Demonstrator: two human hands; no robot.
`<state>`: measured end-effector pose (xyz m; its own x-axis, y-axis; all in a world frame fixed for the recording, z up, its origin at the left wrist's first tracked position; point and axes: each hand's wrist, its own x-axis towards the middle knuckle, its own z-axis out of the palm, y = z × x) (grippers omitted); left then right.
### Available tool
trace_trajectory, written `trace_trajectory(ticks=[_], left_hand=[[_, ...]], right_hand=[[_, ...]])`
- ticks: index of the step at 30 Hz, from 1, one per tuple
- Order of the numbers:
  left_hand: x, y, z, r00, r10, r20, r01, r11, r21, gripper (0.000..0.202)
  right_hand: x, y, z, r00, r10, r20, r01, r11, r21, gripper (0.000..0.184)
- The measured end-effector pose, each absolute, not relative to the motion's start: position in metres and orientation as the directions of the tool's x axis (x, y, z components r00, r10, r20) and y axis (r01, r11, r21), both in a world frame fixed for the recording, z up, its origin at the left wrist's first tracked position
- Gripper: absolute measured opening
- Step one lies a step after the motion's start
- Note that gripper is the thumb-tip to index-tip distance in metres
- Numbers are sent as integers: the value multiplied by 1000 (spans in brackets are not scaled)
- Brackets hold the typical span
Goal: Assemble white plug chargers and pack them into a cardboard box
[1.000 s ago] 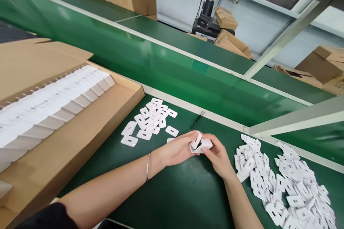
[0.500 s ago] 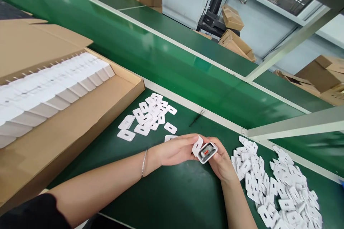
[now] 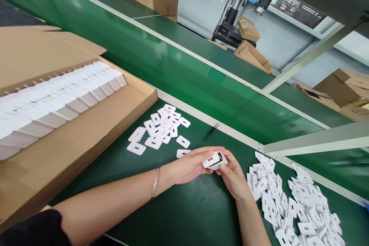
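My left hand (image 3: 191, 164) pinches a flat white cover plate (image 3: 211, 160) with a small rectangular slot. The plate lies slanted over the mouth of a small white housing (image 3: 222, 163), covering part of its dark opening. My right hand (image 3: 234, 175) grips that housing from the right, thumb on the near side. What sits inside the housing is mostly hidden. On the green table beyond my left wrist lies a loose pile of similar slotted white plates (image 3: 165, 125). A larger heap of white pieces (image 3: 308, 203) spreads to the right of my right forearm.
A long cardboard box (image 3: 138, 103) on the left holds a row of white folded dividers (image 3: 63, 92). Dark tweezers (image 3: 211, 131) lie near the table's back edge. A pale metal post (image 3: 317, 138) and a green panel (image 3: 184, 69) stand behind.
The cover plate has swung from upright beside the housing to lying over its opening. The housing has turned, and the red part inside no longer shows.
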<state>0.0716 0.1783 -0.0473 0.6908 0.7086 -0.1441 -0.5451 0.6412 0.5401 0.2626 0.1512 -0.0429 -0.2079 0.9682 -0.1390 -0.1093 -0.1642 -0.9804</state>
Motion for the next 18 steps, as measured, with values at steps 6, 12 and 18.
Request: trace_trajectory(ticks=[6,12,18], left_hand=[[72,175,-43,649,736,-194,-430,565,705,61],[71,174,-43,638,752,-166,-401,509,762,66],[69,176,-42,682,706,-192,-332,533,779,74]], right_hand=[[260,149,-42,-288,942,-174,-57,-198,-978,38],[250,142,-43,-226,973,-50,-41,-61,-997,41],[256,140,-46,-219,974,63,39,73,-997,38]])
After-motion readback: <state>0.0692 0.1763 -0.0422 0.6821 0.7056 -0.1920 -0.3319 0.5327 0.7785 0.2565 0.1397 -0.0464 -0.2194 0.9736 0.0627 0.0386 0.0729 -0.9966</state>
